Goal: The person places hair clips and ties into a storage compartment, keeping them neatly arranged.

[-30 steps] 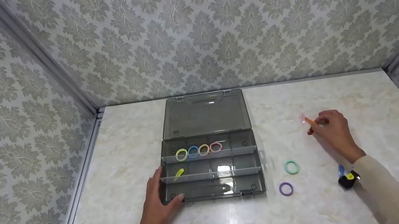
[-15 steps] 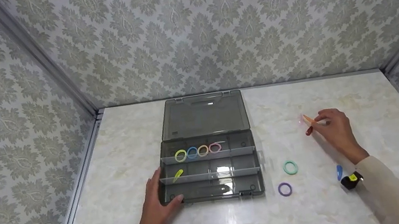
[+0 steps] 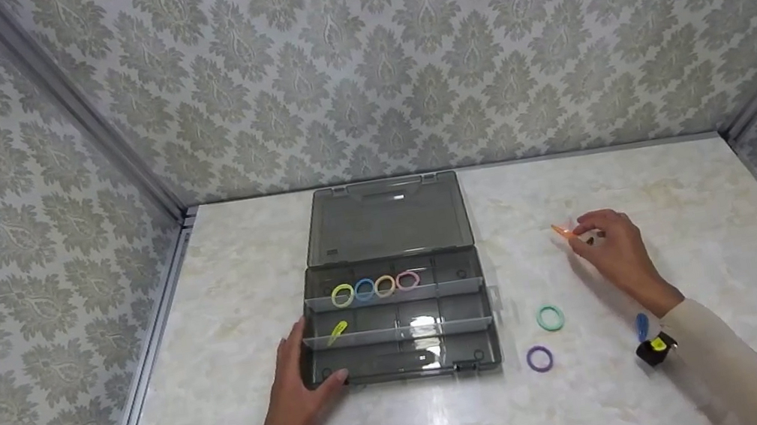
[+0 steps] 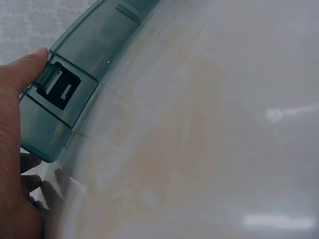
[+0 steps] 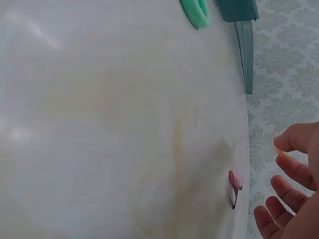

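My left hand (image 3: 295, 393) grips the near left corner of a grey see-through organizer box (image 3: 404, 372), thumb on the front wall and fingers along the left side. Its latch (image 4: 61, 85) shows in the left wrist view. Between thumb and forefinger my right hand (image 3: 617, 254) pinches an orange hair clip (image 3: 562, 231) above the table, right of the box. In the right wrist view, a red hair clip (image 5: 233, 189) and a pink hair clip (image 5: 239, 179) lie on the table below that hand. A yellow hair clip (image 3: 339, 330) sits in the box's middle row.
Yellow (image 3: 343, 295), blue (image 3: 365, 290), peach (image 3: 385, 286) and pink (image 3: 408, 281) hair ties stand in the back row. Right of the box lie a green hair tie (image 3: 550, 317), a purple hair tie (image 3: 540, 359) and a blue hair clip (image 3: 642, 326). The lid (image 3: 386, 219) lies open behind.
My right hand has moved a little left with the orange hair clip, away from where the red and pink clips lie. The left hand stays on the box corner.
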The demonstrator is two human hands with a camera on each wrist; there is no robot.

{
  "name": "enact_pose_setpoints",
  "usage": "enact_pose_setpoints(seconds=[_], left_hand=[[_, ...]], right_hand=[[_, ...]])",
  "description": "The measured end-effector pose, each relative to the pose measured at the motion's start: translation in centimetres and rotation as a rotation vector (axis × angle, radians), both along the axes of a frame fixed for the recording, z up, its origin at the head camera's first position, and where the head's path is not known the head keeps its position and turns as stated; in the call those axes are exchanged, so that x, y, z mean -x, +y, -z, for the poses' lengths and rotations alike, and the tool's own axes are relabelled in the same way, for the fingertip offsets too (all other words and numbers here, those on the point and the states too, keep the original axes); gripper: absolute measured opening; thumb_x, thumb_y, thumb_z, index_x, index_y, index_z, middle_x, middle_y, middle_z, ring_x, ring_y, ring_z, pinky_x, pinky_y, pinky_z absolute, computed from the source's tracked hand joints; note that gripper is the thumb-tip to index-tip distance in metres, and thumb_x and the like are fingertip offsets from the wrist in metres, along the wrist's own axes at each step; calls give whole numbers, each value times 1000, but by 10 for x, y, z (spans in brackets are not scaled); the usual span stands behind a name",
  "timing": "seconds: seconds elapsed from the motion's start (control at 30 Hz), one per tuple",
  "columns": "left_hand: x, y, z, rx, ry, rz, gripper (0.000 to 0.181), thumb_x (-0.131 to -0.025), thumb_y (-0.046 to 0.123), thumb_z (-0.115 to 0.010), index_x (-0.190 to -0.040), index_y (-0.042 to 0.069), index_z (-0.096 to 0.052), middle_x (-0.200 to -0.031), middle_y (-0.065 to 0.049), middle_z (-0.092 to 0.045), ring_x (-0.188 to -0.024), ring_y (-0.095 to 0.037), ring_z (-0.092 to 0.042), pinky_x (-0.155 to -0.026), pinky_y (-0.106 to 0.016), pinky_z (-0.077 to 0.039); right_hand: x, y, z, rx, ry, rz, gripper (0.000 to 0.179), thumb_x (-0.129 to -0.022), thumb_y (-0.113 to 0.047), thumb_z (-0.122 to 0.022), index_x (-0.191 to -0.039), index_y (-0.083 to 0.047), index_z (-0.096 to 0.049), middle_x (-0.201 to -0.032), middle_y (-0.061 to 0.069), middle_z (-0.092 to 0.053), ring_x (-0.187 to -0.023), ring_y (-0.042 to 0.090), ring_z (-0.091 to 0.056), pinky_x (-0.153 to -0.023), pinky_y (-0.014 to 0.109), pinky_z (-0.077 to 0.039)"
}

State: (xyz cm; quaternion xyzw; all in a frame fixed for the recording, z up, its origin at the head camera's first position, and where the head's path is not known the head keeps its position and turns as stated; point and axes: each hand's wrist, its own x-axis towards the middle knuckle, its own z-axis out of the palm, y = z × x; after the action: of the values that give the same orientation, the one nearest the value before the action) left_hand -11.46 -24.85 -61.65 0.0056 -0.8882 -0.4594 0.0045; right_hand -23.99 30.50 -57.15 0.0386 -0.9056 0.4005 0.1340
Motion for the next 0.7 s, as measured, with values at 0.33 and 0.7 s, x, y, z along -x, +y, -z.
enact_pose_setpoints(seconds=[0.33,0.7], left_hand=[[0,2,-3,-2,-33,-2,111,-95,58,-84,-178,25,-18,-184,-14,-17,-169,-47,-3,-133,-70,-13],[0,4,-5,10,-61,-8,112,-94,60,-84,-178,26,-18,-184,-14,-15,-169,-47,-2,-133,-70,-12]], right_hand=[[-5,-35,0,20,26,-104,7,-97,-4,-82,-103,-2,-79,-124,18,-73,-116,34,-62,-95,39,-52],[-8,-77,-8,-3,40,-247,7,-95,-3,-84,-101,-5,-80,-122,16,-75,-121,35,-62,-101,54,-47]])
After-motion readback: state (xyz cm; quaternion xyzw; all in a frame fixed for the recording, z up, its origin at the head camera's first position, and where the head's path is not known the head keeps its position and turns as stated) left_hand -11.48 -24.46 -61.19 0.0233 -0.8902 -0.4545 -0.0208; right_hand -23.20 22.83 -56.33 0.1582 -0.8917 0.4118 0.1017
